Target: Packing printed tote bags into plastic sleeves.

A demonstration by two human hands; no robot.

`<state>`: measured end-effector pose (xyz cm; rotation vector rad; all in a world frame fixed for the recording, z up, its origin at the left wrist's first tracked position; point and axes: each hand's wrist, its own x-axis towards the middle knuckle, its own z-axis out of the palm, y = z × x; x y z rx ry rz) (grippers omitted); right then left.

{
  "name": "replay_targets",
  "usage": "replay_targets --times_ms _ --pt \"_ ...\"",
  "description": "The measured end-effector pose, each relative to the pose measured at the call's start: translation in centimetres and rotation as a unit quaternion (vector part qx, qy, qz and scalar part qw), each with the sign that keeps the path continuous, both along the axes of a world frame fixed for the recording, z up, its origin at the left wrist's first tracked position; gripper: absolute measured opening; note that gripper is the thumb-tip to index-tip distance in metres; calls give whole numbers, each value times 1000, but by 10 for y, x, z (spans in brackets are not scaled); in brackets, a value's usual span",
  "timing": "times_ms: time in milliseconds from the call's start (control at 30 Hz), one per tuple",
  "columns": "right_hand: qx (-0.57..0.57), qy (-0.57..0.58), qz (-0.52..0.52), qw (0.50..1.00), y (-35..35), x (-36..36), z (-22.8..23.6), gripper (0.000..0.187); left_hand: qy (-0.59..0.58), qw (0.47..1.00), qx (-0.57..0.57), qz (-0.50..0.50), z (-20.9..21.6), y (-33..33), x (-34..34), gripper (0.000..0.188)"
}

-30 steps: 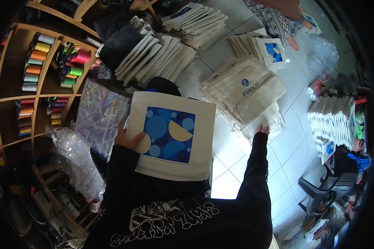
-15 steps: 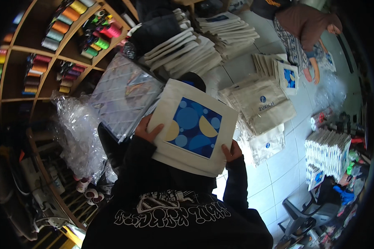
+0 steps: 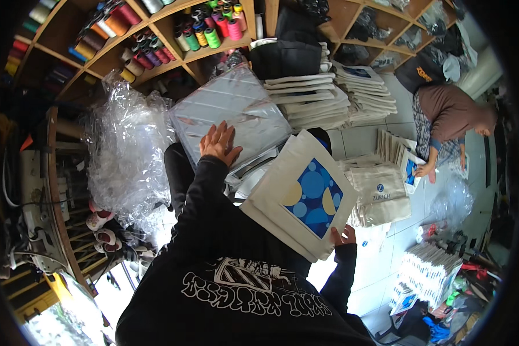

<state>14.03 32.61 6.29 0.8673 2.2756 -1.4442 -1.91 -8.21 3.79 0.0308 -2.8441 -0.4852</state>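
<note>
- Along the far left, a wooden cubbyhole shelf is filled with sewing-thread cones, apparently grouped so that colours can be picked out at a glance.
- At the far centre, folded canvas bags are piled flat, likely so that the stacks are kept steady.
- To the left, a crumpled heap of clear plastic film is left loose.
- In the near centre, a canvas tote bag is laid aslant over the lap, its blue printed panel turned upward; some weight is probably borne by the legs, so one hand suffices.
- Just beyond its left edge, a flat stack of clear plastic is placed within easy reach.
- The left hand is spread wide over that stack, nothing held; whether it is pressed down cannot be told.
- By the right hand, the bag's right edge is pinched, seemingly to stop it sliding.
</note>
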Motion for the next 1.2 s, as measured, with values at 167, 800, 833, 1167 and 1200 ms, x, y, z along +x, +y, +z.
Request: replay_targets --times_ms 167,800,833,1167,1200 --pt "230 64 138 961 -16 -29 47 61 -6 998 54 18 -4 -10 -4 37" --pt "-139 141 261 945 -265 -172 -11 47 51 931 361 27 13 -24 -29 16" --pt "-160 166 220 948 -274 -176 -25 44 43 923 383 16 16 -26 -29 16" --pt "-435 49 202 876 -282 -207 -37 19 71 984 160 -20 53 -18 3 59" --pt "-463 42 223 857 -278 -207 -38 21 91 974 201 -44 47 -17 3 48"
